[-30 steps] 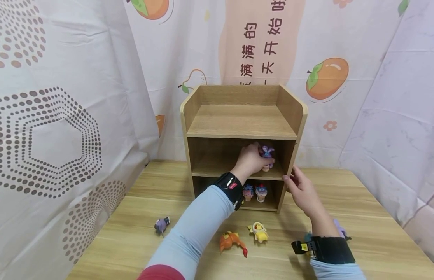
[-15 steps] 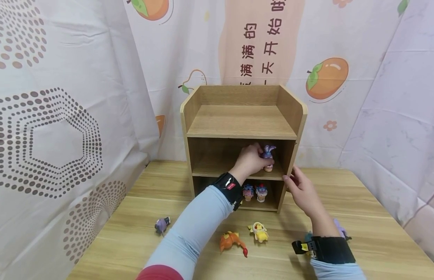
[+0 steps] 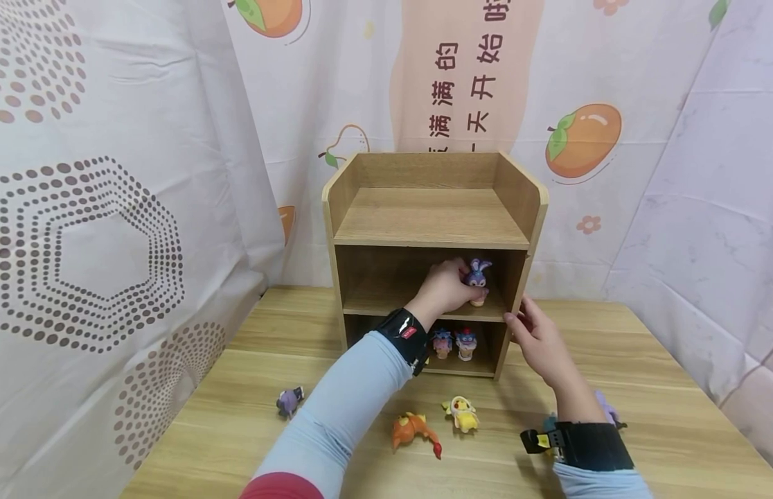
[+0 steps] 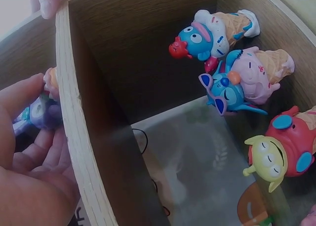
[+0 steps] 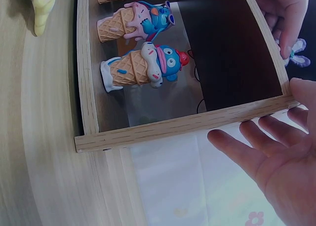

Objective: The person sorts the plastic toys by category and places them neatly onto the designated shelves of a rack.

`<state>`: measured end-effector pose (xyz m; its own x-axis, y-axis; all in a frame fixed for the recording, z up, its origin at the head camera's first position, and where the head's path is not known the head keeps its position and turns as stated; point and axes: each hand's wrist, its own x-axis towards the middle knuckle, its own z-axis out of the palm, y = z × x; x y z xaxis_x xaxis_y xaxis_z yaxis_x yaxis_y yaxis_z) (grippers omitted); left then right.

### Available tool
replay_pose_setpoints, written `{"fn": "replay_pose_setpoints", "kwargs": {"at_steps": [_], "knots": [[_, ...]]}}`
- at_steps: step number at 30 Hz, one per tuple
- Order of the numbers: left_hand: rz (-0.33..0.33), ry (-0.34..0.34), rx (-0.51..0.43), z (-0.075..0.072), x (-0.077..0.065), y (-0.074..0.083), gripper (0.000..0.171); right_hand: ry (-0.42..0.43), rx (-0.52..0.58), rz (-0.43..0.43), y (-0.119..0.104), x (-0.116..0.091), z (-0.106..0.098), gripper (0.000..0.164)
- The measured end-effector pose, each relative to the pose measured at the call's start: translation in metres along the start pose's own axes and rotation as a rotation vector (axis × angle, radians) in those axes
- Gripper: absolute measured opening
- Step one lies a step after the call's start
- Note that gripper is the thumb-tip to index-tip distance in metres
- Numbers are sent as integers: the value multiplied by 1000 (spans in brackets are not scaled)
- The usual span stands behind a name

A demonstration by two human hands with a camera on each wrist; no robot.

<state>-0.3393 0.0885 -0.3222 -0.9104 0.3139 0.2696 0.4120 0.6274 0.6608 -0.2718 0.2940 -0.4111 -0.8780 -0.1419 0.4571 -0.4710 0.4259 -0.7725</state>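
My left hand [image 3: 445, 287] pinches purple rabbit figure [image 3: 477, 278], upright inside shelf [image 3: 430, 216]. My right hand [image 3: 539, 343], fingers spread and nearly straight, touches shelf's side. Below left hand, two cone figures [image 3: 466, 345] standing (one red-topped!); nearer me than both hands, orange toy [image 3: 409, 428] on bench [image 3: 227, 419].

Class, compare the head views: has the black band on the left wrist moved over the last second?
Yes, slightly: the black band has shifted left in the picture, judged against the shelf.

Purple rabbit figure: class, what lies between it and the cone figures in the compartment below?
A wooden board separates the purple rabbit figure from the cone figures, as the left wrist view shows.
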Motion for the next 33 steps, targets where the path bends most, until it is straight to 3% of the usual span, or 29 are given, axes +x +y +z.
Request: {"fn": "replay_pose_setpoints", "kwargs": {"at_steps": [24, 33], "knots": [[26, -10, -1, -2, -3, -1, 41, -2, -2, -1, -2, -1, 1, 58], [57, 8, 7, -10, -7, -3, 42, -6, 2, 8, -1, -1, 0, 58]]}}
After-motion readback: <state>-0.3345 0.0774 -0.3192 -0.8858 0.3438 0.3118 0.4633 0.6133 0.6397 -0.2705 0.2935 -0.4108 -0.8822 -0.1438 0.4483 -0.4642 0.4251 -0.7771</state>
